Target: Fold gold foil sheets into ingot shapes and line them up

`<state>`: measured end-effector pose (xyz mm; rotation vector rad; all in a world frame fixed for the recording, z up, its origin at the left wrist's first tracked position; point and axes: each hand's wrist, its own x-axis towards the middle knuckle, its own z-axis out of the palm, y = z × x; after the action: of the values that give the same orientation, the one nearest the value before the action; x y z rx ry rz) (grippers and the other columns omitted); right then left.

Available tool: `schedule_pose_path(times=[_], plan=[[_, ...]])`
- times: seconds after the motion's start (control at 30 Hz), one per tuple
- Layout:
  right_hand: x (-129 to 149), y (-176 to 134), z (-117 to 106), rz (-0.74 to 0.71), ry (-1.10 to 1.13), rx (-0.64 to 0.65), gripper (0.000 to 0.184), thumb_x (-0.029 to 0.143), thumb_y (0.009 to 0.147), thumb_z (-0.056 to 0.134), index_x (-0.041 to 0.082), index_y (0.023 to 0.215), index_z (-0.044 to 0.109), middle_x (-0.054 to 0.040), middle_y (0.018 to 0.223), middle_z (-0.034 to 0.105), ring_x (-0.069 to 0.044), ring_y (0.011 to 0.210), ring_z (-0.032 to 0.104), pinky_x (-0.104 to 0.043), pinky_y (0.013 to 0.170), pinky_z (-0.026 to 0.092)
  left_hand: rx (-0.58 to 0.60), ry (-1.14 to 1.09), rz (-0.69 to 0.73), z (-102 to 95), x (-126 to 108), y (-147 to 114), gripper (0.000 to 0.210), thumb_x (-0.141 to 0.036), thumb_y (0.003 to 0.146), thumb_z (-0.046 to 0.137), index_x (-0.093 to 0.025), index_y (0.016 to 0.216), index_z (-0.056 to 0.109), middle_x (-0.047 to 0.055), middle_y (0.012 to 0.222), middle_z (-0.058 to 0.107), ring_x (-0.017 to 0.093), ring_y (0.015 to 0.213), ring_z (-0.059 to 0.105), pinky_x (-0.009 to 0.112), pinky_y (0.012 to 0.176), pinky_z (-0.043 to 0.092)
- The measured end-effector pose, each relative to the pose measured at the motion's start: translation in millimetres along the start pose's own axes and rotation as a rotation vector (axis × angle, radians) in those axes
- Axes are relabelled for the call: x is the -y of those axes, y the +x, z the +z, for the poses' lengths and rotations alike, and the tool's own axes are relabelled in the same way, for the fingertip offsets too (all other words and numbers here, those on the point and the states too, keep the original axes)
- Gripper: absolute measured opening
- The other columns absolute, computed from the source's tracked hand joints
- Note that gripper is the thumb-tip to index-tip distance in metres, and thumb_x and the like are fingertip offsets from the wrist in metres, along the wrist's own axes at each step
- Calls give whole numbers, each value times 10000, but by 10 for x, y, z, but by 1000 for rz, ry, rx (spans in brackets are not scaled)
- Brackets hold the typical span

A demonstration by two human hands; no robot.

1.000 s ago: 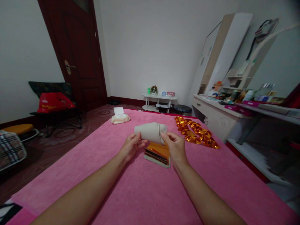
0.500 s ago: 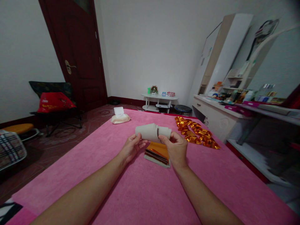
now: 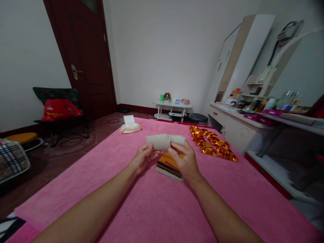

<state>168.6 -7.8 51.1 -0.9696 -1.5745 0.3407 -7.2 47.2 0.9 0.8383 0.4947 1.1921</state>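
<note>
Above the pink cloth I hold a roll of grey paper (image 3: 159, 141) lengthwise between both hands. My left hand (image 3: 144, 156) pinches its left end, thumb in front and fingers curled beneath. At the right end, where a narrower part of the roll shows, my right hand (image 3: 186, 158) has its fingertips on the paper and its thumb lower down. Below the roll lies a stack of orange foil sheets (image 3: 170, 162) with a grey sheet at the bottom. My right hand hides part of this stack.
Twisted gold foil pieces (image 3: 209, 148) lie at the right of the pink cloth (image 3: 152, 209). A pack of wipes (image 3: 130, 127) with its lid up sits at the far left. Beyond stand a small white table (image 3: 172, 104) and, to the right, a cluttered dresser (image 3: 233, 116).
My right thumb has moved down off the front of the roll, and the right fingers have shifted along it. The dark gap in the roll is no longer visible. My left hand stays put.
</note>
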Motion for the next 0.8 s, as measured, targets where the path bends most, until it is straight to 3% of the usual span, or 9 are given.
schedule_pose_path(times=[0.2,0.5,0.67,0.8], plan=[[-27,-1,51,61,-65,-42,188,244,785,588,168,639,680,-7,606,624,-151,584,540,-253,572,420,22,14,-31,-8,26,0,296,-296,765,720,-88,953,627,87,841,716,146,718,707,173,631,576],[-19,-12,41,297,124,-130,207,303,655,715,148,548,630,33,523,518,-117,532,452,-230,530,346,3,-11,-44,2,40,11,254,-264,781,705,-94,944,608,68,826,706,139,688,706,166,604,577],[-55,-10,51,351,238,-113,354,419,754,639,146,539,571,35,532,400,-97,538,354,-222,502,264,-19,-4,-46,-10,47,13,237,-260,797,688,-94,943,603,62,792,703,138,659,704,162,579,574],[-90,-5,48,368,293,-105,307,419,770,621,143,635,617,16,603,451,-114,596,398,-224,551,308,-70,-15,-57,23,26,3,230,-253,795,691,-98,935,594,59,778,706,138,636,702,157,556,568]])
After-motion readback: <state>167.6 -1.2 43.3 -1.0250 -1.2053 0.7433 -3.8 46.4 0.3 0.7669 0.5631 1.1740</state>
